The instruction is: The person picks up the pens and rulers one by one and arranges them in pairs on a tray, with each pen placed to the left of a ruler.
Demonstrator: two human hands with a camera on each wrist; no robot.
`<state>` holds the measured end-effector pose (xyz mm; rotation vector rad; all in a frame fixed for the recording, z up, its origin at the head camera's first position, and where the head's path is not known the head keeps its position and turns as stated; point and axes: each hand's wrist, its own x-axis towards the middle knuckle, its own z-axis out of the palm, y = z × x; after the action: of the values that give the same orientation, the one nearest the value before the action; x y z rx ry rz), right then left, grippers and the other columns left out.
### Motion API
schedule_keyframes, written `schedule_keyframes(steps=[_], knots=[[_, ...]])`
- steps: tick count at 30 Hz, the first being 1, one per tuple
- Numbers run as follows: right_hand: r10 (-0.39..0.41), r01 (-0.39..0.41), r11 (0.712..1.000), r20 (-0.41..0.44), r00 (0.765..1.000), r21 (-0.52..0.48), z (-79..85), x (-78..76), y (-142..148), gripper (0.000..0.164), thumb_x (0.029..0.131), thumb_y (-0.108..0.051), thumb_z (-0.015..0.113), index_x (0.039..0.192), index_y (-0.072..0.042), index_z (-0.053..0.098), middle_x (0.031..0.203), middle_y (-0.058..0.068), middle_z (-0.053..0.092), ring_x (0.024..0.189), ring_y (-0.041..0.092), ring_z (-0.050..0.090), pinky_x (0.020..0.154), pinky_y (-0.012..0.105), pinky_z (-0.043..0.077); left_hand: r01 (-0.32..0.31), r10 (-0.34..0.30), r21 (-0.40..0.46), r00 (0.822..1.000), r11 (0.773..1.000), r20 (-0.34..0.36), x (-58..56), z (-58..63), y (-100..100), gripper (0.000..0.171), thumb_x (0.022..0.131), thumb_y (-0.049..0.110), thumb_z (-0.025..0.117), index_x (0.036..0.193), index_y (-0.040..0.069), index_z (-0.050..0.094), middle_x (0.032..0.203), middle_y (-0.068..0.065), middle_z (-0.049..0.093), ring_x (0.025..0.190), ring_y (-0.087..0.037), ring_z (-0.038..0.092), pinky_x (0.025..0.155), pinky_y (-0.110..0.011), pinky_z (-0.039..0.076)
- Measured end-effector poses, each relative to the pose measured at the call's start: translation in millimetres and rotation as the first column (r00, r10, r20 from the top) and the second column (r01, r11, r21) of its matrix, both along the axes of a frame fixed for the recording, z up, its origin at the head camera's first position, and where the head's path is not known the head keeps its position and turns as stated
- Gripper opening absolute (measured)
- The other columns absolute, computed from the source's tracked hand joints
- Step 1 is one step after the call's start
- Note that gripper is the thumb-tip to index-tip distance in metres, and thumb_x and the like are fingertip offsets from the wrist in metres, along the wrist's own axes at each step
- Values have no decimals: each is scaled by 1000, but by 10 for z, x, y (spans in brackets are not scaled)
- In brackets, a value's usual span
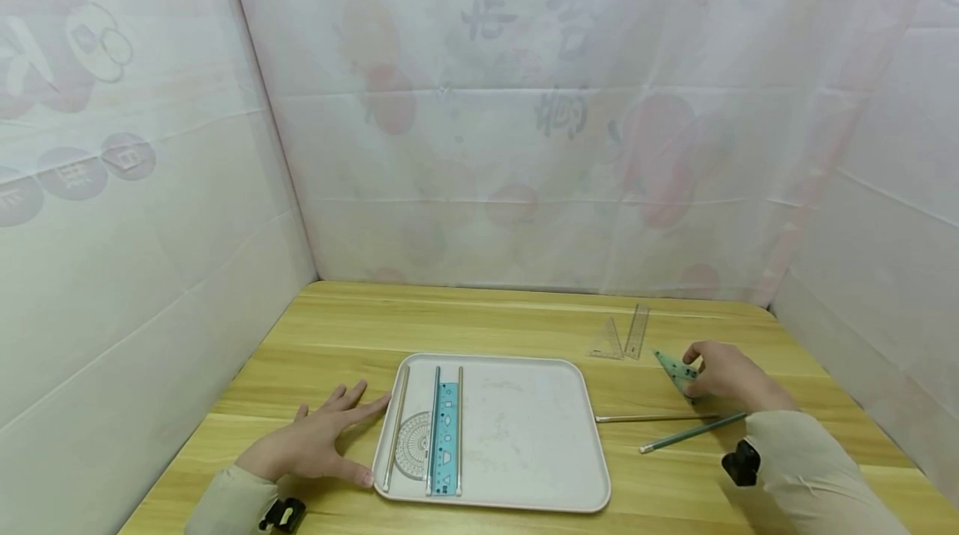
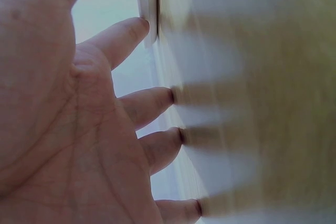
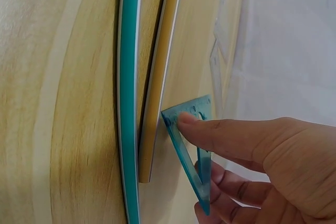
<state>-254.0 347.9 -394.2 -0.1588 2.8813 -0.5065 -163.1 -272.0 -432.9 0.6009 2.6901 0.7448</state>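
Note:
My right hand (image 1: 722,373) pinches a teal triangular set square (image 3: 184,148) between thumb and fingers, to the right of the white tray (image 1: 539,435). In the right wrist view the thumb presses on the set square's face near one corner. My left hand (image 1: 315,439) lies spread at the tray's left side, with index finger and thumb touching its rim. Inside the tray's left part are a clear protractor (image 1: 412,445), a blue ruler (image 1: 447,439) and several pencils, one a gold pencil (image 1: 397,427).
A gold pencil (image 1: 652,418) and a green pencil (image 1: 689,434) lie on the wooden table right of the tray. Farther back are a clear set square (image 1: 608,344) and a clear ruler (image 1: 637,331). Patterned curtains (image 1: 524,144) stand around the table.

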Motion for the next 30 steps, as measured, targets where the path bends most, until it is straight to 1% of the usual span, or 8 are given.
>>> schedule_keyframes(steps=[7,11,14,18,21,24,27,30], knots=[[20,-20,1000,-12,1000,5,-10,-4,12,49,91,-13,83,125,16,63,107,26,72,88,30,70,76,48,60,-5,5,-3,1000,1000,-2,13,13,2,108,77,55,92,168,29,38,175,-32,18,156,-70,11,105,-99,4],[27,-27,1000,-14,1000,15,-7,-15,17,47,91,-11,80,125,16,63,111,30,72,93,35,72,79,52,61,-5,5,-4,1000,1000,-3,12,19,5,109,77,55,92,168,29,38,176,-32,18,156,-70,11,105,-99,4],[36,-35,999,-25,999,37,-5,-16,13,45,91,-12,80,124,16,65,115,34,71,100,44,71,83,57,61,-4,4,-3,1000,1000,-2,12,20,5,109,77,55,92,168,29,38,176,-32,18,156,-70,11,105,-99,4],[40,-38,997,-23,999,62,-13,0,-1,49,91,-21,84,119,16,68,118,36,70,106,52,69,88,61,60,-4,4,0,1000,1000,3,13,18,4,109,77,54,92,168,29,38,176,-32,18,156,-70,10,105,-99,4],[37,-37,997,-8,999,71,-22,14,-17,50,90,-25,86,115,16,71,116,36,72,105,54,70,88,61,61,-4,4,0,1000,1000,5,13,15,-1,109,77,54,92,168,29,38,176,-32,18,156,-70,10,105,-99,4],[28,-28,997,1,1000,69,-22,19,-31,49,89,-23,87,113,17,72,114,38,73,104,54,70,87,61,62,-2,2,1,1000,1000,1,12,9,-7,109,77,55,92,168,28,38,176,-32,18,156,-70,10,105,-99,4],[15,-16,998,8,1000,57,-12,21,-43,41,88,-19,87,108,15,73,110,35,73,98,49,72,83,58,62,0,1,2,1000,1000,-4,10,3,-10,109,77,55,92,168,28,38,175,-32,18,156,-70,11,105,-100,4],[7,-7,999,1,1000,40,-11,21,-49,24,88,-14,85,95,7,75,95,21,74,84,31,68,73,46,59,0,0,5,1000,1000,-5,10,0,-13,108,78,56,92,168,28,38,175,-32,18,156,-70,11,105,-100,4]])
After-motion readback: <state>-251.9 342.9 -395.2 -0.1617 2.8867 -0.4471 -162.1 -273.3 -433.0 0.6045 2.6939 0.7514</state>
